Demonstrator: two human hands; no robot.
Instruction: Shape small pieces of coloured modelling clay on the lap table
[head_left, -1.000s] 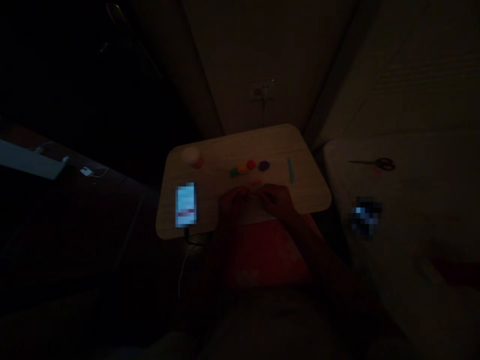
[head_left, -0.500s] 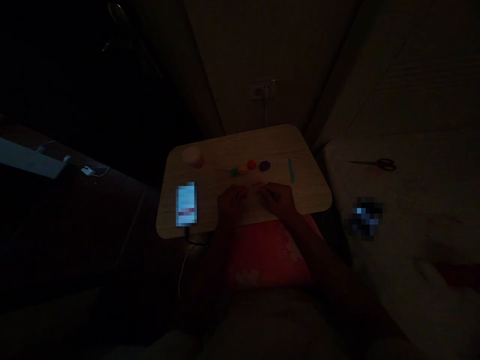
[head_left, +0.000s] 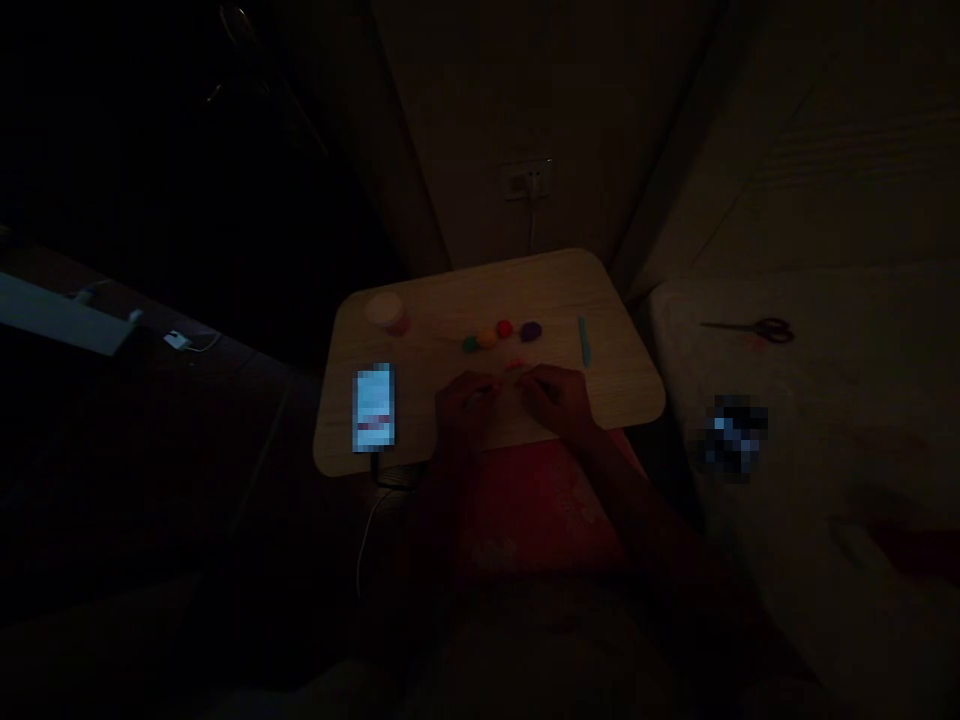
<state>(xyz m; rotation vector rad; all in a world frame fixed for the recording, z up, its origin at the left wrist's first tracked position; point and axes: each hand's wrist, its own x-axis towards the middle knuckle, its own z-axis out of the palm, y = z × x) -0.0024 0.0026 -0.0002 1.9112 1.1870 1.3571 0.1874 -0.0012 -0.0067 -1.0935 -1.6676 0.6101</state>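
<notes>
In the dim head view, my left hand (head_left: pixel 463 402) rests on the small wooden table (head_left: pixel 442 290) with its fingers curled in a pinch. A tiny reddish bit shows at its fingertips, too dark to name. My right hand (head_left: pixel 556 395) faces it a short gap away, fingers also pinched; what they hold is hidden. Just beyond the fingertips lie small pinkish-orange pieces (head_left: pixel 515 364). Behind these are clay-like lumps: a green lump (head_left: pixel 470 344), an orange lump (head_left: pixel 488 338), a red lump (head_left: pixel 505 328) and a purple lump (head_left: pixel 531 331). A teal stick-like tool (head_left: pixel 584 342) lies to their right.
A lidded tub (head_left: pixel 388 314) stands at the table's back left, and a lit phone (head_left: pixel 373 408) with a cable lies at front left. On the pale surface to the right are scissors (head_left: pixel 750 328) and a blurred-out object (head_left: pixel 733 437). A wall socket (head_left: pixel 527 181) is behind.
My hands were close together with fingertips nearly meeting; they have drawn slightly apart, uncovering more of the small pinkish-orange pieces. The lumps, tool, tub and phone stay in place.
</notes>
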